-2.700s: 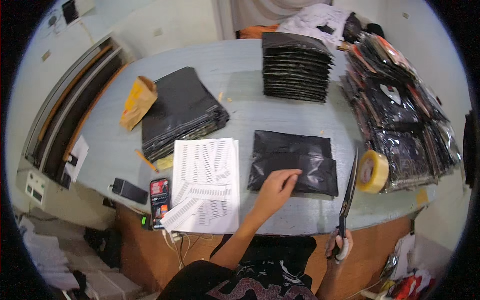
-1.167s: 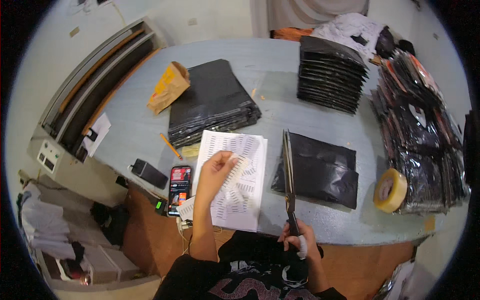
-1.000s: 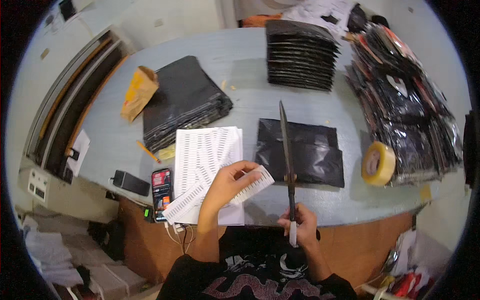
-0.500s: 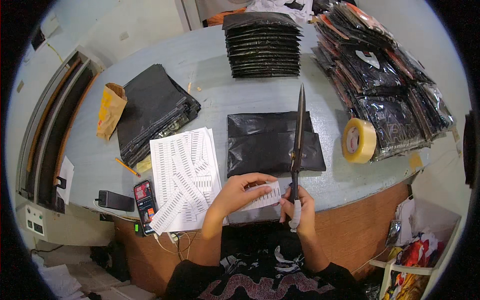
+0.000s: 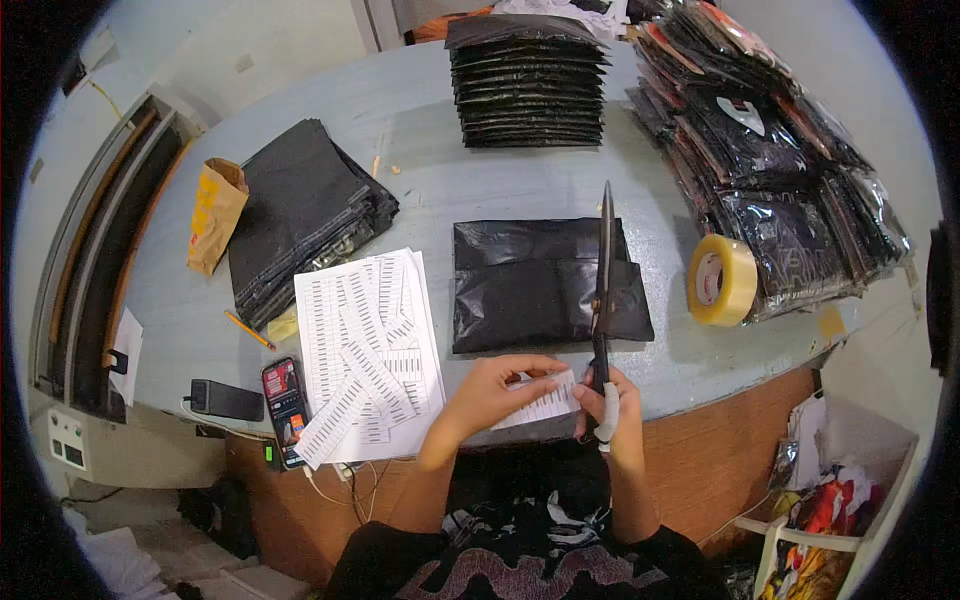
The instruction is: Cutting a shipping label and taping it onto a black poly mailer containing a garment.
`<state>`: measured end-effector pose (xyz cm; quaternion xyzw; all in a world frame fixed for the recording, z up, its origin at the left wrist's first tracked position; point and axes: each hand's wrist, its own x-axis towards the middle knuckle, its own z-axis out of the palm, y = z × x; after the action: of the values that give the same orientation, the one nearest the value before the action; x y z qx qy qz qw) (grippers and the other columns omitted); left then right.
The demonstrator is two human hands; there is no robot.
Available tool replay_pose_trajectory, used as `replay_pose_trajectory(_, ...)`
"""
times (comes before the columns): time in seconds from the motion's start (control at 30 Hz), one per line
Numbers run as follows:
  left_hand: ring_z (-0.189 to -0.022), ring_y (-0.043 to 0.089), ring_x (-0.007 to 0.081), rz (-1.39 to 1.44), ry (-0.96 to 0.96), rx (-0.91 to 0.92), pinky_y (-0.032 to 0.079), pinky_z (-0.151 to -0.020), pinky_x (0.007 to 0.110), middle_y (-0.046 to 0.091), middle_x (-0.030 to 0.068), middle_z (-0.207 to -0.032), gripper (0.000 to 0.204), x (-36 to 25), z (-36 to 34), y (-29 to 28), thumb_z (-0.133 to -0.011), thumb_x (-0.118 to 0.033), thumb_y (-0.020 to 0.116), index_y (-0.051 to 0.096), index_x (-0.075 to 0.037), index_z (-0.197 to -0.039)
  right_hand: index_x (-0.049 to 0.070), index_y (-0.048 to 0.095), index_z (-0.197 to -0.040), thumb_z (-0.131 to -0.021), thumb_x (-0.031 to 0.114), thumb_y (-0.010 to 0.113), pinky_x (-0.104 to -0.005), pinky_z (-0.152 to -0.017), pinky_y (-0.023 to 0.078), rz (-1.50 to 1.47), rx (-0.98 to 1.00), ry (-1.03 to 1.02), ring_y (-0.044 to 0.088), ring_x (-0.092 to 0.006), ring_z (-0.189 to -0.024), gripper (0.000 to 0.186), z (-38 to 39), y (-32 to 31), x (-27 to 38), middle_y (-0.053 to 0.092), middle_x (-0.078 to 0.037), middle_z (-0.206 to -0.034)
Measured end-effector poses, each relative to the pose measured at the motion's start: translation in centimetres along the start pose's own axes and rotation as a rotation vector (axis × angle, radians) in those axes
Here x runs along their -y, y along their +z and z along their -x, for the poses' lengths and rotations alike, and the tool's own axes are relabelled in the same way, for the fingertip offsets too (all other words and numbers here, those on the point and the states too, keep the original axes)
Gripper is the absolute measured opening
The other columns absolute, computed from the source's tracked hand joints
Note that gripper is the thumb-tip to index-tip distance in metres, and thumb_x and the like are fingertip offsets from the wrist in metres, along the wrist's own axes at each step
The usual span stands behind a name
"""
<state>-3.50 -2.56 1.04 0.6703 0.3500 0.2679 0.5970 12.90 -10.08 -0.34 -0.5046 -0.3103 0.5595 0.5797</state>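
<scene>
Paper strip (image 5: 548, 404) pinched in the left hand (image 5: 488, 396), scissors (image 5: 604, 270) clasped by the right hand (image 5: 625, 412), likely a lining-up step, any snip calling for steadiness!

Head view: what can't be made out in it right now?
All in the head view:
Paper strip: partly covered by the left hand; its fine marks are too small to read.
Scissors: grip partly hidden by the right hand.
Black packet: its opaque surface hides any contents.
White cloth: cut off by the upper edge.
</scene>
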Motion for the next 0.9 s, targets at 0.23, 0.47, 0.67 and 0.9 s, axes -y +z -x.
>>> replay_pose_trajectory(0.23, -0.049, 0.049, 0.0035, 0.046, -0.008, -0.441, 0.036, -0.041, 0.017, 0.06, 0.0022, -0.066, 0.021, 1.7, -0.1, -1.2, -0.085, -0.022, 0.055, 0.062, -0.006, -0.095, 0.004, 0.047, -0.081, -0.076, 0.001, 0.06, -0.021, -0.036, 0.039, -0.079, -0.035, 0.019, 0.049, -0.0093, -0.042, 0.014, -0.3, 0.7, -0.7, 0.051, -0.002, -0.063)
replay_pose_trajectory(0.47, -0.047, 0.052, 0.0116, 0.285, -0.423, -0.038, 0.041, -0.043, 0.021, 0.058, 0.0056, -0.063, 0.064, 1.9, 0.8, -1.9, -0.087, -0.057, 0.026, 0.059, -0.002, -0.094, 0.004, 0.045, -0.081, -0.078, 0.001, 0.057, -0.021, -0.037, 0.038, -0.059, -0.187, -0.167, 0.048, -0.0091, -0.043, 0.013, -0.6, 0.8, -0.3, 0.05, -0.002, -0.063)
replay_pose_trajectory(0.67, -0.058, 0.056, 0.0122, 0.473, -0.033, 0.229, 0.046, -0.049, 0.024, 0.059, 0.0054, -0.075, 0.049, 2.2, 0.4, 2.7, -0.087, -0.045, 0.041, 0.056, 0.001, -0.096, 0.003, 0.044, -0.082, -0.079, 0.002, 0.058, -0.0206, -0.038, 0.037, 0.061, -0.312, -0.254, 0.047, -0.0069, -0.045, 0.014, -0.4, 0.4, -0.2, 0.049, -0.001, -0.061)
replay_pose_trajectory(0.9, -0.056, 0.054, 0.0096, 0.501, -0.199, -0.034, 0.047, -0.048, 0.023, 0.057, 0.0053, -0.071, 0.025, 2.4, -0.7, 3.0, -0.084, -0.021, 0.057, 0.057, 0.003, -0.091, 0.003, 0.046, -0.08, -0.079, 0.004, 0.059, -0.0194, -0.038, 0.038, 0.183, -0.223, -0.265, 0.046, -0.005, -0.043, 0.013, -0.2, -0.1, -0.7, 0.05, 0.0, -0.058)
